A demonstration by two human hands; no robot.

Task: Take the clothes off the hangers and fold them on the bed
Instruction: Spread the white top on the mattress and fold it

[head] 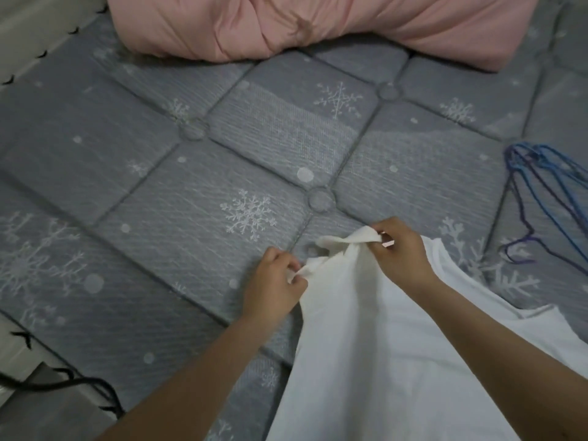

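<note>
Two hands on one white garment [366, 329]: left hand [275, 286] pinching a bunched edge of the cloth between thumb and curled fingers, right hand [399, 249] curled round a second bunch of the same cloth just beyond and to the right of the left. Between the two grips, a short rumpled ridge of fabric, lifted slightly off the bed [191, 218]. From the grips back toward the body, the rest of the garment hanging and spreading wide, passing under the right forearm and out to the right, where a flat white part lies on the mattress. Under and all around the grips, one grey quilted mattress cover with white snowflakes and dots, stitched into padded squares. Well to the right of the right hand, a small bundle of thin wire hangers [547, 198], blue and purple, lying bare on the bed; at least three by the overlapping outlines, exact count hard to tell. Far beyond both hands, at the far side of the bed, one rolled pink quilt [318, 23]. Down to the left of the left forearm, off the bed edge, one black cord [63, 383].
</note>
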